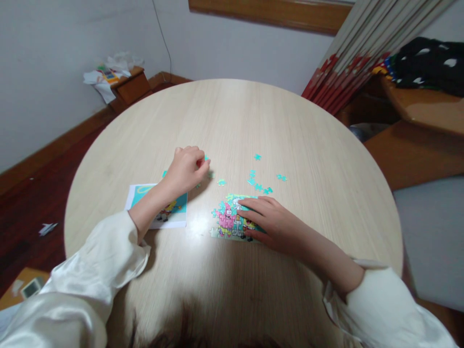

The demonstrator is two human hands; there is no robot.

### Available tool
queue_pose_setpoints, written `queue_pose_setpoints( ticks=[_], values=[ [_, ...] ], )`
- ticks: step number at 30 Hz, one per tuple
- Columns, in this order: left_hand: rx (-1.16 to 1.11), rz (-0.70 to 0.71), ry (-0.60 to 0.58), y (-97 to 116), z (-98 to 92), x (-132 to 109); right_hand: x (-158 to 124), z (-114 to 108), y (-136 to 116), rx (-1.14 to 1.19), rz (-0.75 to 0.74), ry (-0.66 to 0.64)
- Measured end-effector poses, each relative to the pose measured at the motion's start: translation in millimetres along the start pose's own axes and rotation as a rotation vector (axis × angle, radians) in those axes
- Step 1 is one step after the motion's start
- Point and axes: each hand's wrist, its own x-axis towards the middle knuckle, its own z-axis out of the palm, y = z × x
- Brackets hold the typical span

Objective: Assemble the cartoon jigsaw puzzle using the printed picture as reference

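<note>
A partly assembled jigsaw puzzle (227, 221) with cartoon figures lies flat on the table. My right hand (270, 220) rests over its right side, fingers stretched out and apart, covering part of the picture. Farther left, my left hand (188, 166) hovers above the table with its fingers curled together; what they hold, if anything, is hidden. A teal puzzle piece (206, 157) peeks out just beyond those fingers. Under the left forearm is a printed reference picture (181, 205), partly covered. Loose teal pieces lie near the puzzle, including one piece (257, 157) farther back.
Several loose pieces (258, 187) cluster behind the puzzle, and a single piece (282, 178) lies to their right. The round wooden table (232, 111) fills the middle. Beyond it stand a small cabinet (132, 87) at left and a wooden shelf (431, 108) at right.
</note>
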Motion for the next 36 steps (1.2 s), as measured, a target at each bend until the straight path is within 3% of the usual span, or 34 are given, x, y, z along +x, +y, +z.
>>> queue_pose_setpoints(
  ticks=[12,36],
  values=[
    [-0.171,-0.058,-0.174,-22,-11.1,-1,-1,1,-1,-0.025,0.003,0.013],
    [0.021,-0.131,-0.067,-72,-20.7,11,-3,4,1,-0.005,0.010,0.015]
  ],
)
